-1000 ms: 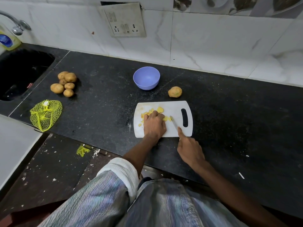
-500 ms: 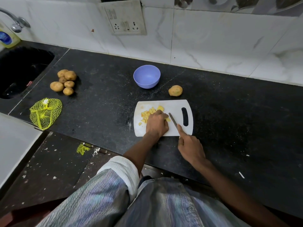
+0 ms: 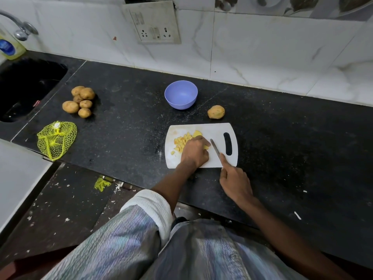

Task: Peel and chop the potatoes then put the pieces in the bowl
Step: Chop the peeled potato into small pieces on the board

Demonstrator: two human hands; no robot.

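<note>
Nearest, the right hand (image 3: 235, 181) wraps its grip round the handle of the knife (image 3: 215, 148), forefinger laid along the spine, with the blade angled up and left over the white cutting board (image 3: 217, 133). Just left of the blade, the left hand (image 3: 194, 152) lies knuckles-up on the board with its fingers curled down over the last uncut bit of peeled potato; whether that grip pinches the piece or only presses it flat I cannot tell, as the fingertips are hidden. The main risk is here: the blade tip stands very close to the left knuckles, so a stroke that drifts left, or a slice that skids on wet starch, could nick a finger. The potato pieces (image 3: 182, 141) lie heaped just beyond and left of that hand, some near the board's left edge; a careless sweep of the knife could push them off onto the dark desk (image 3: 282, 138). The board itself sits close to the near edge of the desk with nothing visible under it, so hard downward pressure may make it slide. Farther off, one whole potato (image 3: 216, 112) rests just beyond the board, round and free to roll if bumped. The purple bowl (image 3: 181, 94), apparently empty, stands farther back and left, apart from the board, so pieces carried across could drop on the way. Far left, a cluster of unpeeled potatoes (image 3: 80, 101) waits near the sink (image 3: 26, 85).
</note>
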